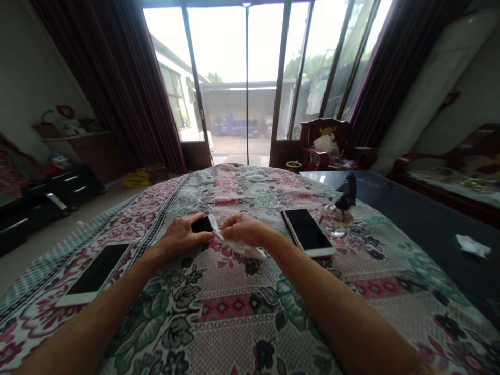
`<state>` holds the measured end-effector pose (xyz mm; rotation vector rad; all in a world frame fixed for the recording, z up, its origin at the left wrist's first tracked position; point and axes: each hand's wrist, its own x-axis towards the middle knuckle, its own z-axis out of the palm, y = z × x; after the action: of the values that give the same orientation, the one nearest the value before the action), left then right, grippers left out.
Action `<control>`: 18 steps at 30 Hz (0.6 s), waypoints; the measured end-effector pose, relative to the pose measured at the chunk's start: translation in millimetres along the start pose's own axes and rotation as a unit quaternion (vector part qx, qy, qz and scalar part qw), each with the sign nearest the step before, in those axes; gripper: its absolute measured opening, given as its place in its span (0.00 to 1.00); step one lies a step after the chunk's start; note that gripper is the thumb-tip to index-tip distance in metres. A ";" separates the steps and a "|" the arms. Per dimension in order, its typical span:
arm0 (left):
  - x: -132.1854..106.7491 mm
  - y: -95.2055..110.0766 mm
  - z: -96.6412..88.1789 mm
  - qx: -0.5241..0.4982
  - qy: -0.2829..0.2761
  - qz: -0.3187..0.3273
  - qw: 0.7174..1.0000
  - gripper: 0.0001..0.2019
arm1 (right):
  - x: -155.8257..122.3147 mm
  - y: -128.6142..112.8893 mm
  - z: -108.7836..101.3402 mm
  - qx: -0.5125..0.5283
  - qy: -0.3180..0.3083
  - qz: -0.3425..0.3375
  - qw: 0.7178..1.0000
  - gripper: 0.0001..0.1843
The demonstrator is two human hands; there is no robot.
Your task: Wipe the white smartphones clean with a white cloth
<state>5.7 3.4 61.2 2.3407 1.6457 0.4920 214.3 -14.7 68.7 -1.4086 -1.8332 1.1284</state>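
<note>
A small smartphone with a dark screen and white edge lies on the patterned cloth. My left hand grips it from the left, thumb along the near side and fingers at the far side. At the phone's right end my right hand pinches a crumpled white tissue, which touches the white edge. Part of the tissue trails below the right hand onto the cloth. Beyond my right wrist rests a larger white phone, dark screen up. Left of my left forearm lies a white tablet, also screen up.
A clear spray bottle with a black nozzle stands right of the larger phone. Floral cloth covers the surface under my hands. On the dark tabletop at right lies another crumpled tissue. A wooden chair stands behind.
</note>
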 end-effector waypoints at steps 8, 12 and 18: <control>0.5 2.9 9.8 0.045 0.009 0.012 0.999 0.36 | 7.6 0.7 -14.6 -0.091 0.152 -0.005 0.984 0.09; -2.1 -9.5 -6.8 0.058 -0.060 0.036 0.996 0.45 | 7.7 3.1 -11.4 -0.113 0.142 -0.022 0.983 0.10; -16.4 -29.2 -42.2 0.134 -0.190 -0.015 0.972 0.50 | 7.8 5.0 -9.3 -0.131 0.126 -0.030 0.983 0.11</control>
<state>-41.5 -2.0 86.5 2.3927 1.6361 -0.1935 222.1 -4.2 68.5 -1.5506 -1.8735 0.6592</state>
